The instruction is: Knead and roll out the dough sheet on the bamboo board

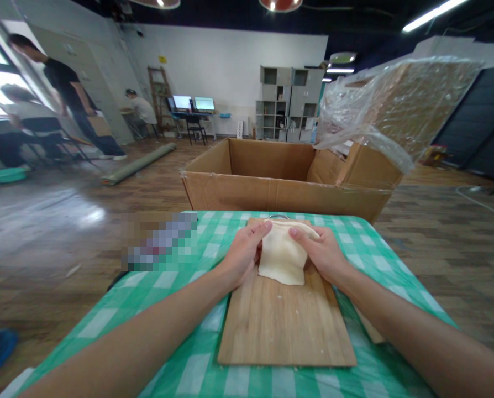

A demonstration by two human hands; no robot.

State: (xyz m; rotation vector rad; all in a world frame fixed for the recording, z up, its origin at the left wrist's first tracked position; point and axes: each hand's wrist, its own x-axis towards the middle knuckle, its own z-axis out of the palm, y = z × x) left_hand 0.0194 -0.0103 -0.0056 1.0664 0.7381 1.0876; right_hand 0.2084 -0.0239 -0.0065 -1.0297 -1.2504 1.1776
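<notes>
A thin, pale sheet of dough [283, 254] hangs between my two hands over the far half of a wooden cutting board [287, 326]. My left hand [245, 250] pinches its upper left edge, thumb on top. At the upper right edge, my right hand [322, 251] grips it the same way, fingers behind the sheet. The lower edge of the dough droops close to the board; whether it touches I cannot tell. Small crumbs dot the bare wood near me.
The board lies on a green-and-white checked tablecloth [189, 309]. Part of another wooden piece [369, 326] shows beneath my right forearm. A blurred-out object [162, 243] is at the left edge. Beyond the table stands a large open cardboard box [288, 190]. People are at the far left.
</notes>
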